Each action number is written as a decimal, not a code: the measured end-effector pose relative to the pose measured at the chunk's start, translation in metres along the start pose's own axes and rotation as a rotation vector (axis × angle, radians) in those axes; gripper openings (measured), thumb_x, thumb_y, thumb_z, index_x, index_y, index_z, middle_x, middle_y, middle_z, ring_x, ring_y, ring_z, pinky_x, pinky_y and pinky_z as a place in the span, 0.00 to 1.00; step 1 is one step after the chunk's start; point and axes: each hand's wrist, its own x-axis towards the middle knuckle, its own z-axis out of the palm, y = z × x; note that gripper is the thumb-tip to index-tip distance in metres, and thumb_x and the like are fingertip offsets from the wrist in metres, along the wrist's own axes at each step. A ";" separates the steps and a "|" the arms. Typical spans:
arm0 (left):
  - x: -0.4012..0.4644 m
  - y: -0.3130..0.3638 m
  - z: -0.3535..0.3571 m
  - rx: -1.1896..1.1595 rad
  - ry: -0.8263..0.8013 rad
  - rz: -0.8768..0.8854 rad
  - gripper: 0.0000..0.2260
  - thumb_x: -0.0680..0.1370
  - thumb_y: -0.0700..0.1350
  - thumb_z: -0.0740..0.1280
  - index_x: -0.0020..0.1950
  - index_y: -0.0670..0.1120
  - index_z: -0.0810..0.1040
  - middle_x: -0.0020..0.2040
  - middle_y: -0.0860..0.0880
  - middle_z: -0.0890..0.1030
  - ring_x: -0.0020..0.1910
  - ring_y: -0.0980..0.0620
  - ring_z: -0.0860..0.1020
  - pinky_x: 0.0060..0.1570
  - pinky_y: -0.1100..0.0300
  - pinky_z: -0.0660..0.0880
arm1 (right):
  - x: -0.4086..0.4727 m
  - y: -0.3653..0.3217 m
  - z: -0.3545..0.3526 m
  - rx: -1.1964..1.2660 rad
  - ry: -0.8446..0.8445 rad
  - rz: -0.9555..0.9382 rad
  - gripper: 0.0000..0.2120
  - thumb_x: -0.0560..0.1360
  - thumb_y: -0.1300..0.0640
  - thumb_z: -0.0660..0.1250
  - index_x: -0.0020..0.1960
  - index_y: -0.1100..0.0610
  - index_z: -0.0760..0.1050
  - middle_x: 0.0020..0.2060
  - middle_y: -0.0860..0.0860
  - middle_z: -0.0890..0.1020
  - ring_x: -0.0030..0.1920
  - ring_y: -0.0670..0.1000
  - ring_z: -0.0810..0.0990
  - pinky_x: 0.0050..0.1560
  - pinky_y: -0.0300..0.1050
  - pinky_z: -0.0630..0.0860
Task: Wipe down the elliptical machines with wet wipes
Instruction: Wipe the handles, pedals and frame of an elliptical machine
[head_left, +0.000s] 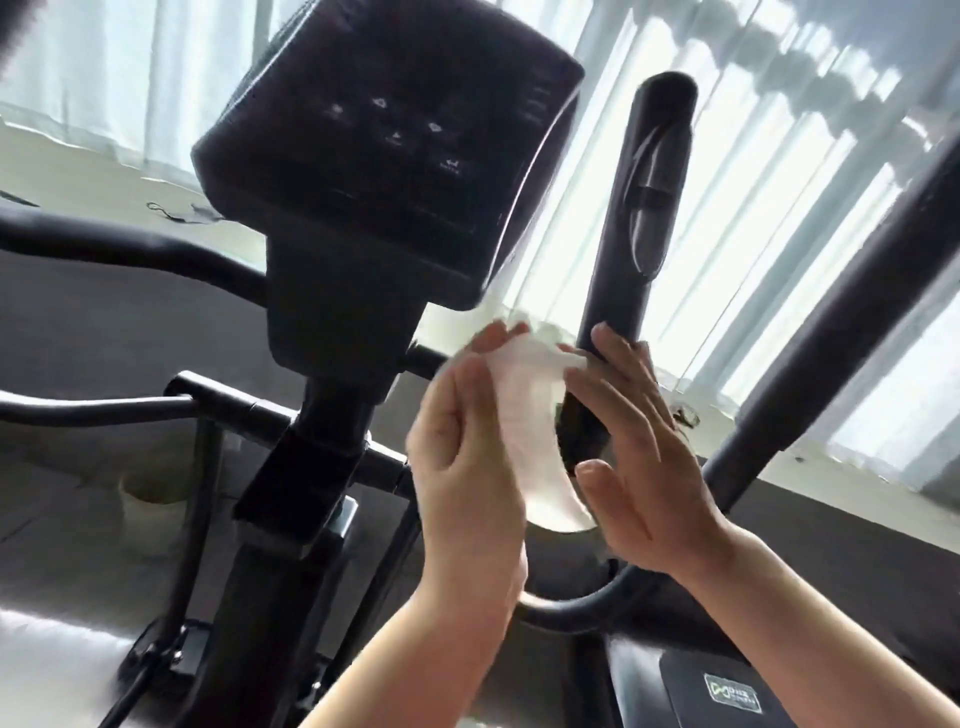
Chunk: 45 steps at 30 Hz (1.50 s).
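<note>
Wipe (535, 415) is stretched between both hands, in front of the lower part of the upright handle (644, 218) of the elliptical, just below and right of the console (384, 150).

Left hand (467, 447) grips the wipe's left edge, fingers curled in, thumb side toward the camera; the wipe runs along the right side of this hand from the fingertips at top down past the palm.

Right hand (639, 441) has fingers straight and together, pointing up-left; the fingertips lie over the wipe's top right corner, against the handle. Thumb (597, 480) sticks out toward the wipe's lower part, close to it; contact there cannot be told. Whether this hand pinches the wipe or only presses it flat is unclear.

The wipe is white, semi-transparent, curved like a crescent, with the bottom end hanging free between the two wrists. It covers part of the handle's base.

Console is dark with faint button icons, tilted, mounted on a central post (311, 415). Crossbar (218, 405) runs left from the post. Another dark bar (831, 332) slants at right. Curtains (779, 156) are bright behind. Motion blur on the wipe's upper edge.
</note>
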 end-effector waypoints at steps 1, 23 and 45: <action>0.014 0.002 0.004 0.076 0.000 0.184 0.11 0.84 0.45 0.59 0.59 0.45 0.80 0.55 0.51 0.83 0.59 0.53 0.80 0.62 0.54 0.75 | 0.001 -0.002 -0.010 0.012 -0.024 -0.004 0.24 0.84 0.44 0.49 0.71 0.60 0.62 0.70 0.58 0.70 0.76 0.55 0.61 0.76 0.52 0.58; 0.070 0.002 0.034 0.782 -0.192 0.666 0.16 0.81 0.34 0.58 0.69 0.36 0.74 0.61 0.43 0.81 0.60 0.53 0.78 0.57 0.74 0.70 | 0.026 -0.006 -0.084 -0.140 0.064 0.159 0.23 0.81 0.47 0.58 0.73 0.56 0.64 0.66 0.52 0.75 0.66 0.45 0.71 0.67 0.27 0.61; -0.004 -0.038 -0.034 1.147 -0.563 0.786 0.22 0.77 0.32 0.56 0.71 0.36 0.72 0.70 0.39 0.72 0.68 0.44 0.73 0.64 0.56 0.74 | -0.013 -0.016 -0.064 -0.028 0.038 0.363 0.19 0.80 0.50 0.61 0.68 0.56 0.72 0.66 0.50 0.75 0.67 0.47 0.73 0.67 0.36 0.67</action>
